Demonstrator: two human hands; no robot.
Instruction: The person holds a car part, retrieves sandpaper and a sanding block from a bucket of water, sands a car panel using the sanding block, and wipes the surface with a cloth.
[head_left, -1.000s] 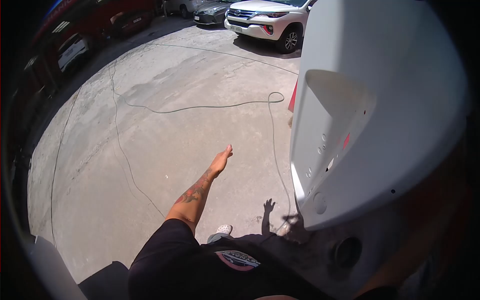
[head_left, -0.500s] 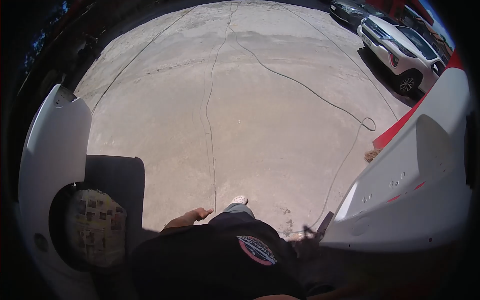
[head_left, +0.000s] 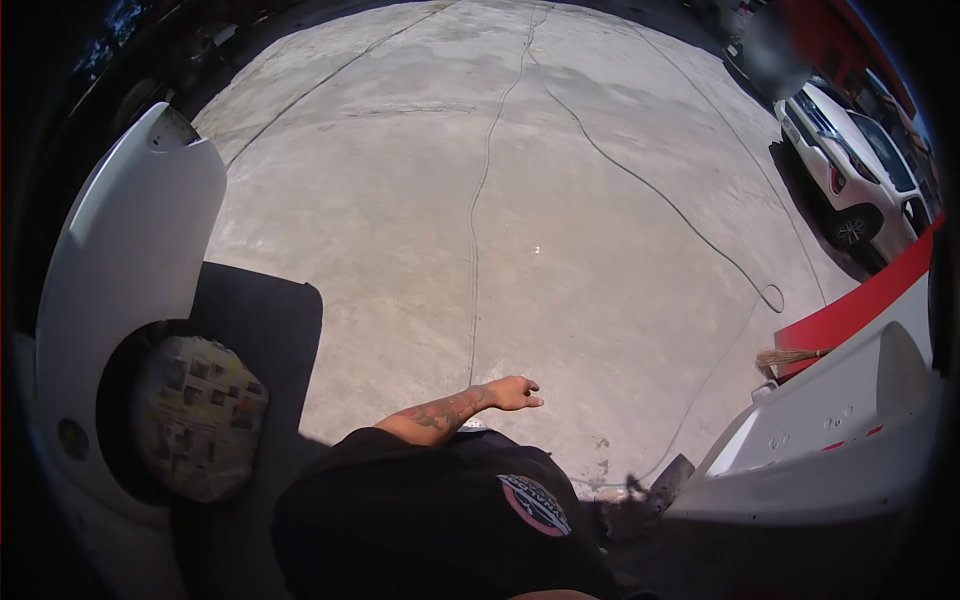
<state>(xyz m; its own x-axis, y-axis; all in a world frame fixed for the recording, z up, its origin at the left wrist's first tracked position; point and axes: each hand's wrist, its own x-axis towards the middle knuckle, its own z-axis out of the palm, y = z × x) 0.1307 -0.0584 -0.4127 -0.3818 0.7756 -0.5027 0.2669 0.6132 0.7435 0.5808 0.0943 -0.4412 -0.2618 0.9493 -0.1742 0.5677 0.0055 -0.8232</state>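
Observation:
My left hand [head_left: 518, 392] reaches across in front of my body, above the concrete ground [head_left: 400, 260]. Its fingers are loosely bent and apart, and nothing shows in them. Below the forearm, part of a shoe [head_left: 472, 427] peeks out. A thin hose or cable [head_left: 474, 240] runs along the ground and passes behind the hand. My right hand is not visible; only a sliver of skin shows at the bottom edge. To the left stands a white car body panel [head_left: 130, 240], with a newspaper-covered part [head_left: 205, 420] in its round dark opening.
At the right is another white panel [head_left: 800, 450] with small holes and red marks. A straw broom [head_left: 785, 357] lies by a red panel [head_left: 850, 300]. A green hose [head_left: 660, 195] loops over the ground. A white car [head_left: 850, 150] is parked at the upper right.
My left hand has swung right and forward, so more of the forearm shows. The view has shifted, with the ground, hose and parked car now further right.

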